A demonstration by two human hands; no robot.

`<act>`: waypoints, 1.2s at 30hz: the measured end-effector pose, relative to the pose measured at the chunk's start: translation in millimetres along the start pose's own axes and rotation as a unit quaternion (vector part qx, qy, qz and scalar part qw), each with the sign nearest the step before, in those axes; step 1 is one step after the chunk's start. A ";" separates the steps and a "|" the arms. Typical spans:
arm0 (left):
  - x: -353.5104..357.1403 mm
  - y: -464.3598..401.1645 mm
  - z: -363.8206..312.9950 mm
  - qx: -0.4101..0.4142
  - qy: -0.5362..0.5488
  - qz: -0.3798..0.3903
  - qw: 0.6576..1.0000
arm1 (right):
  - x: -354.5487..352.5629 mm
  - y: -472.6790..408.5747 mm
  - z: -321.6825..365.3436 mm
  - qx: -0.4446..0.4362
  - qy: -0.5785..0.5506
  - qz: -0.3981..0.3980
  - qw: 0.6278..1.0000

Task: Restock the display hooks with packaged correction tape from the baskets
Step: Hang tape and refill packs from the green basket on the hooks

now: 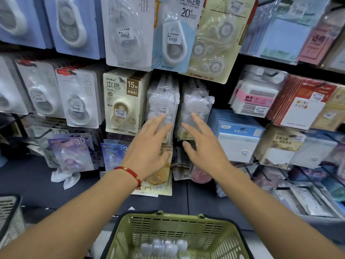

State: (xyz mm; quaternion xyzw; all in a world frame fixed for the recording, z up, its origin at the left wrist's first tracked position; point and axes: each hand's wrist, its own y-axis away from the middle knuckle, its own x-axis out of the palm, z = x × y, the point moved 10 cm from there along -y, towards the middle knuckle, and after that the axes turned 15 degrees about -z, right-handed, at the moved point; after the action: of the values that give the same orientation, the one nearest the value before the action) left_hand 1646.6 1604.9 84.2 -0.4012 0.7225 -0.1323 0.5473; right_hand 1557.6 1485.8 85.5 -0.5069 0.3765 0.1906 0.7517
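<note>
Two stacks of clear bagged correction tape hang on hooks at the middle of the display: the left stack (162,101) and the right stack (196,107). My left hand (149,144), with a red bracelet on its wrist, reaches up with spread fingers whose tips touch the bottom of the left stack. My right hand (203,146) is spread too, fingertips against the lower part of the right stack. Neither hand holds a package. Below me a green basket (179,221) holds several clear packs of correction tape (164,247).
Carded correction tapes fill the hooks to the left and above, such as a beige 15M card (121,101). Sticky notes and note pads (240,139) hang on the right. A grey basket (9,217) sits at the lower left. A dark shelf ledge (33,184) runs under the hooks.
</note>
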 end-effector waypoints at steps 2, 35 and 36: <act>8.4 1.3 6.8 0.002 -0.016 0.016 1.000 | 18.7 -16.1 -1.3 -0.004 0.059 0.002 0.998; 117.0 324.0 108.3 -0.068 -0.168 0.396 0.900 | 254.1 427.8 -59.1 0.152 0.059 0.587 0.793; 117.5 327.3 104.1 -0.094 -0.162 0.362 0.913 | 255.7 444.0 -61.1 0.181 0.047 0.575 0.796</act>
State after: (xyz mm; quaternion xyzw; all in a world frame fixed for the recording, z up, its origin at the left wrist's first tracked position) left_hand 1588.4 1756.1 -240.6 -0.1779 0.7289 0.2100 0.6268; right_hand 1402.8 1589.7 -395.7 -0.0600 0.6613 0.4917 0.5633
